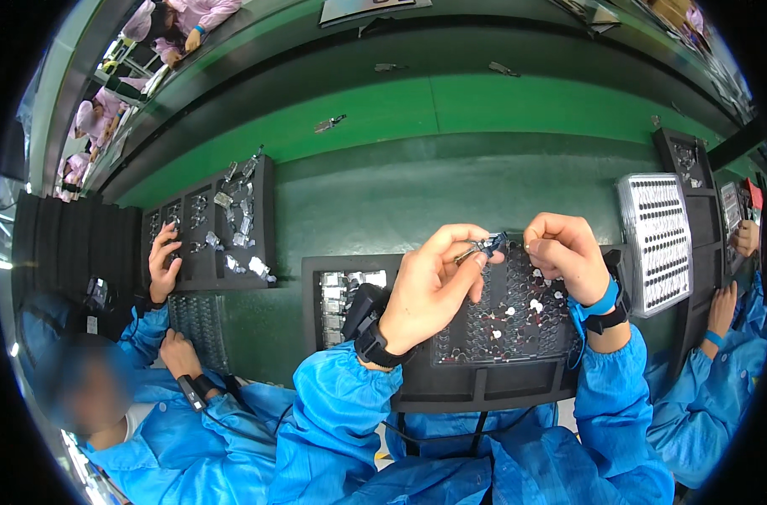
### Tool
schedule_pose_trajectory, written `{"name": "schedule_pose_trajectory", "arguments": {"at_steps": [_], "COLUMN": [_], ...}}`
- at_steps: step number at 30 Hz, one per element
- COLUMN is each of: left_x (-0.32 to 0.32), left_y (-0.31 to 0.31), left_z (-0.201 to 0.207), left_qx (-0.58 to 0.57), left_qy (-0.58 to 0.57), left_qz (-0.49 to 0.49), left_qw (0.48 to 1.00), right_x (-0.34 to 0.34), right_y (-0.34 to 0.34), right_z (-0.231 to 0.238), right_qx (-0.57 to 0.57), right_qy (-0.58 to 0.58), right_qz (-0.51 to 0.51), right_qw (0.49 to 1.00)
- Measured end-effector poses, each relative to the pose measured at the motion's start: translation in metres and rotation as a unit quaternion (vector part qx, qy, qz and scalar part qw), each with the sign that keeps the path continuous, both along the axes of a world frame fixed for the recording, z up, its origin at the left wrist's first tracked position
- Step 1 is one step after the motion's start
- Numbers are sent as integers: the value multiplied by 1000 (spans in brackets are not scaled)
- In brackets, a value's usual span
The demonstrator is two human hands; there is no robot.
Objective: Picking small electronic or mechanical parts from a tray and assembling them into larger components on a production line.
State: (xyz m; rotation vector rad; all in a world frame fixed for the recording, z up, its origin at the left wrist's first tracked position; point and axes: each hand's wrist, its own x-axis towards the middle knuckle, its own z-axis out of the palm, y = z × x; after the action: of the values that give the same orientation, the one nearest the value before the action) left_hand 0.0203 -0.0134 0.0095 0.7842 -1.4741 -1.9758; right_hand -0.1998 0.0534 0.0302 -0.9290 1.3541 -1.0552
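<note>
Between the thumb and fingers of my left hand [429,290] is a small dark metal part [491,244], raised above the tray. Just to its right, my right hand [564,251] is closed in a pinch; whatever sits between its fingertips is too small to name. Below both hands lies a black foam tray [425,391]. Its left compartment holds rows of silver metal parts [333,307]. Inside the right part, a clear blister tray [518,341] carries many tiny dark pieces with wires, and several white round bits [536,306] rest among them. My left hand partly covers the tray's middle.
A co-worker on the left reaches into another black tray [267,210] of metal parts, near stacked black foam trays [80,244]. At right stands a white tray with black dots [657,244], beside a second co-worker's hands [721,307]. Loose metal parts [329,124] lie on the green belt [484,105].
</note>
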Motion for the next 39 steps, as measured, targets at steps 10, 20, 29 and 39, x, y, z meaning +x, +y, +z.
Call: {"name": "schedule_pose_trajectory", "arguments": {"at_steps": [10, 20, 29, 39], "left_x": [-1, -2, -2, -3], "left_y": [-1, 2, 4, 5], "left_z": [5, 1, -4, -8], "left_qx": [-15, -3, -8, -53], "left_qy": [-33, -26, -16, -25], "left_qz": [17, 19, 21, 35], "left_qw": [999, 999, 1000, 998], "right_x": [21, 23, 25, 23], "right_y": [7, 2, 0, 1], "right_z": [15, -5, -12, -12], "right_qx": [-112, -55, -58, -67], "right_qy": [174, 161, 138, 148], "right_qz": [55, 12, -4, 6], "right_qw": [977, 985, 989, 987]}}
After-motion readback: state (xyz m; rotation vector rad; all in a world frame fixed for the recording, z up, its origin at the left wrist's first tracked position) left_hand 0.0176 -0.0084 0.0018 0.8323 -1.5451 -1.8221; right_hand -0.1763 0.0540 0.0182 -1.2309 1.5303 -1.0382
